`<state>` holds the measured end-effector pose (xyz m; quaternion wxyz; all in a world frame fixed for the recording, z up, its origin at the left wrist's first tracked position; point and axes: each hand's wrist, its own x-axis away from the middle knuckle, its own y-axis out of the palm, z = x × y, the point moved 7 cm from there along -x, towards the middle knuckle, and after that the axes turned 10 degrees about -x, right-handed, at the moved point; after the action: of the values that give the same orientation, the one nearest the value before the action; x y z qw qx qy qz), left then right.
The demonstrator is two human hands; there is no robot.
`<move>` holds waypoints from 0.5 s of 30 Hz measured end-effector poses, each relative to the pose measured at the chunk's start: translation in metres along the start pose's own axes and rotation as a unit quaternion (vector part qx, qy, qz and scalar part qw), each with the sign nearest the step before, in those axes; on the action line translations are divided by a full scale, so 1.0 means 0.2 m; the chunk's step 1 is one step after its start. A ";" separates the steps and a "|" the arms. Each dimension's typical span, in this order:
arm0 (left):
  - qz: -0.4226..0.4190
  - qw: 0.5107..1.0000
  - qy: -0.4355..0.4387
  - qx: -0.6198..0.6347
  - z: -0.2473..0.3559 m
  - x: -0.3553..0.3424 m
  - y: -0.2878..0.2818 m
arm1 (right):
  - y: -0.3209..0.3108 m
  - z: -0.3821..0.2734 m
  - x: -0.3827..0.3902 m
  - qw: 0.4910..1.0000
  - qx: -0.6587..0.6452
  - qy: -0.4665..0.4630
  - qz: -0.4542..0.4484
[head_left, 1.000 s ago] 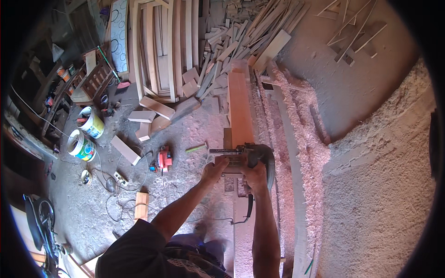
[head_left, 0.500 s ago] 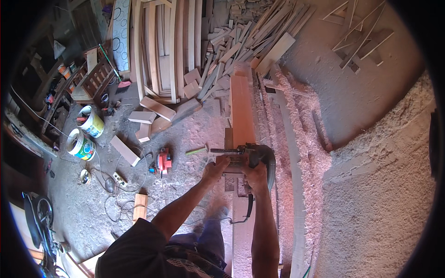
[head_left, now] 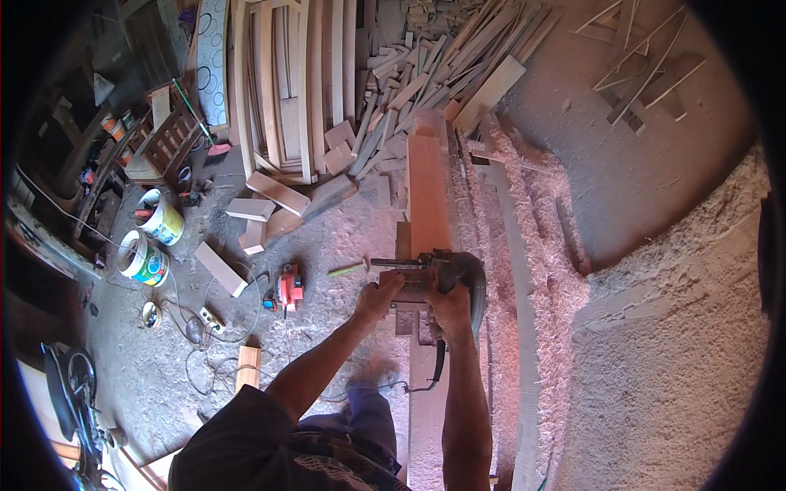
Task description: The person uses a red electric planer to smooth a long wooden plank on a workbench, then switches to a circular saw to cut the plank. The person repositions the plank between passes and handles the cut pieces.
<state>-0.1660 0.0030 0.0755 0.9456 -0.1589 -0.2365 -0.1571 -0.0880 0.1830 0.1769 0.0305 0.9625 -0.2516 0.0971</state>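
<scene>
Both my hands are on a dark electric hand planer (head_left: 416, 285), which rests across a long reddish wooden plank (head_left: 427, 192). My left hand (head_left: 377, 298) is closed round the planer's left front part. Further right, my right hand (head_left: 452, 306) grips its rear handle, partly hiding it. A dark curved duct (head_left: 475, 282) bends round the planer's right side, and a thin guide bar (head_left: 393, 263) sticks out to the left. The black power cord (head_left: 440, 364) hangs back toward me along the board. The planer's underside is hidden.
Pink shavings (head_left: 550, 327) are heaped right of the bench. On the floor at left lie a red power tool (head_left: 290, 288), a hammer (head_left: 348, 268), cables, wood blocks (head_left: 221, 268) and two buckets (head_left: 160, 217). Offcuts (head_left: 409, 90) and leaning frames (head_left: 270, 82) stand at the far side.
My hands and the planer stay in nearly the same place on the plank. One of my feet has shifted slightly to the left.
</scene>
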 end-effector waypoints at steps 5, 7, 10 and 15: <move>0.003 1.000 -0.002 0.000 0.05 -0.06 0.01 | -0.01 0.01 -0.09 1.000 0.010 0.008 0.001; 0.002 1.000 -0.002 0.003 0.07 -0.10 0.00 | 0.01 -0.01 -0.12 1.000 0.014 0.004 0.002; 0.008 1.000 0.002 0.005 0.07 -0.16 -0.02 | 0.02 -0.02 -0.17 1.000 0.028 0.007 0.011; -0.004 1.000 -0.009 -0.005 0.14 -0.21 -0.03 | 0.03 0.01 -0.28 0.999 0.044 0.000 0.013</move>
<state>-0.2147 0.0181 0.0786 0.9419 -0.1637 -0.2453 -0.1608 -0.1380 0.2052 0.1638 -0.0127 0.9595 -0.2596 0.1084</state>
